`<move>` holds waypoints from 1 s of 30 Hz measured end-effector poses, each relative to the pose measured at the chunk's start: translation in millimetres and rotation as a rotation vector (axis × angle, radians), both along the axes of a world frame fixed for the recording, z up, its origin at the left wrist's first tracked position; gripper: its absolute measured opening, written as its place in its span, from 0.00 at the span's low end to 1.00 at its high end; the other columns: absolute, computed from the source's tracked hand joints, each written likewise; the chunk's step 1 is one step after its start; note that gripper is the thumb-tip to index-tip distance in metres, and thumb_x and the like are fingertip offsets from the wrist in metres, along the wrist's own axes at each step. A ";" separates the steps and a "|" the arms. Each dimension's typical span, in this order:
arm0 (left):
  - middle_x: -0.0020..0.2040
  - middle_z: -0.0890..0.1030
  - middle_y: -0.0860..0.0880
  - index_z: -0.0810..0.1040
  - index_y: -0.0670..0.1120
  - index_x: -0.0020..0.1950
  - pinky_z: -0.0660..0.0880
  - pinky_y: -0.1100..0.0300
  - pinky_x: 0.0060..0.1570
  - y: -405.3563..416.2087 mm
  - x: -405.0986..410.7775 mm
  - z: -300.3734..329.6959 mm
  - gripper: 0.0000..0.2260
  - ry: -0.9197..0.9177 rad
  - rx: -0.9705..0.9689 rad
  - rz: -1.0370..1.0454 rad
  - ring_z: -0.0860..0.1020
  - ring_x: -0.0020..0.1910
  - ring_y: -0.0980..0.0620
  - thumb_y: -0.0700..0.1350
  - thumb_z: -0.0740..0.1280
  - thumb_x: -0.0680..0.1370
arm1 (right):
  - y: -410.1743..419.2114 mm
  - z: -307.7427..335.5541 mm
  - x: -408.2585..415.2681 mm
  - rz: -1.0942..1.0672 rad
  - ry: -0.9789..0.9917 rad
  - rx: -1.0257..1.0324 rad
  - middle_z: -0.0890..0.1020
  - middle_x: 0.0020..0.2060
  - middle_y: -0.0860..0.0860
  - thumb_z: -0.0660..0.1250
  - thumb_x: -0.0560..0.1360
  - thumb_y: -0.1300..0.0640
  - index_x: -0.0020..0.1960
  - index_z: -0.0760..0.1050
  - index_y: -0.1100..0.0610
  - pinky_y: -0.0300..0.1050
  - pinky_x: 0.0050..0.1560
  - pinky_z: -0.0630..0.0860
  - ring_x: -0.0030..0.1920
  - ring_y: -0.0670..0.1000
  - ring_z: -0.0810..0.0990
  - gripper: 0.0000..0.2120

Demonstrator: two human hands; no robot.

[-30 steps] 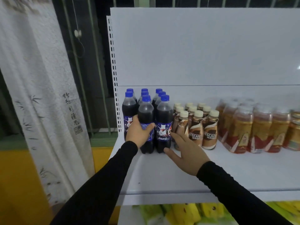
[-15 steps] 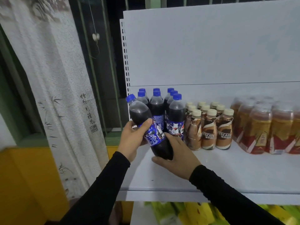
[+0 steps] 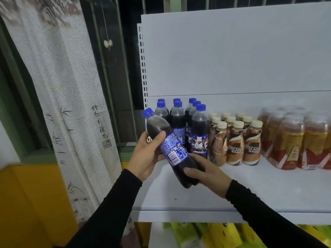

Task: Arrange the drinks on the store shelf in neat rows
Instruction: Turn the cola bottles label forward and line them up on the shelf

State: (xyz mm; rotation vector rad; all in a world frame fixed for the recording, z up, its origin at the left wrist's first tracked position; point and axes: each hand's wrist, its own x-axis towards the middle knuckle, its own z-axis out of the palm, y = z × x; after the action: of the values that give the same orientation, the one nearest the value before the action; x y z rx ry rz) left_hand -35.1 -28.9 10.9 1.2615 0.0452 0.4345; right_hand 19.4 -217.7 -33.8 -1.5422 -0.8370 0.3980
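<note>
The left hand (image 3: 146, 156) and right hand (image 3: 206, 173) both grip a tilted cola bottle (image 3: 168, 149) above the shelf (image 3: 250, 194), near the standing bottles (image 3: 180, 120) it could topple if swung back carelessly.

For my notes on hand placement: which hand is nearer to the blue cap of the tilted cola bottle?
Left. The left hand grips the cola bottle just below its blue cap; the right hand holds the bottom end.

We see bare shelf (image 3: 268, 190) front open for hands; cola bottles (image 3: 179, 120), coffee bottles (image 3: 234, 140), tea packs (image 3: 293, 140) block rear.
</note>
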 end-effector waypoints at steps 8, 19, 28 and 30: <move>0.47 0.86 0.51 0.73 0.46 0.64 0.80 0.60 0.37 -5.2 -0.2 0.1 0.19 -0.009 -0.001 0.133 0.85 0.43 0.54 0.47 0.73 0.76 | 6.9 6.3 -10.4 -0.245 -0.375 -0.092 0.78 0.52 0.34 0.79 0.67 0.49 0.57 0.69 0.34 0.30 0.48 0.75 0.53 0.33 0.77 0.25; 0.56 0.83 0.41 0.70 0.45 0.66 0.81 0.51 0.43 0.1 -2.8 3.8 0.22 0.027 -0.093 0.113 0.85 0.46 0.49 0.44 0.73 0.75 | 0.0 8.7 -9.1 -0.075 0.104 0.050 0.81 0.54 0.45 0.71 0.69 0.51 0.59 0.75 0.47 0.42 0.50 0.80 0.51 0.43 0.81 0.19; 0.57 0.82 0.45 0.68 0.51 0.67 0.81 0.56 0.41 -8.1 -3.0 6.8 0.22 0.021 -0.042 0.134 0.84 0.50 0.48 0.49 0.71 0.76 | -4.6 3.8 -5.5 -0.155 -0.017 0.033 0.80 0.56 0.48 0.80 0.65 0.47 0.61 0.73 0.47 0.38 0.48 0.79 0.53 0.43 0.82 0.28; 0.57 0.81 0.45 0.68 0.51 0.68 0.82 0.53 0.43 -7.8 -4.8 7.8 0.20 0.019 -0.085 0.090 0.84 0.49 0.49 0.47 0.69 0.78 | -6.6 3.9 -5.4 -0.085 0.160 0.095 0.80 0.55 0.50 0.78 0.68 0.50 0.60 0.74 0.50 0.44 0.48 0.81 0.52 0.49 0.82 0.24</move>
State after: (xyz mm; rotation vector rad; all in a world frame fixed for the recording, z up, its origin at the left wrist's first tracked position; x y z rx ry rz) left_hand -39.9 -36.7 18.6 1.1833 0.1353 0.4938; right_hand 14.0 -224.3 -29.9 -1.4325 -0.6547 0.4085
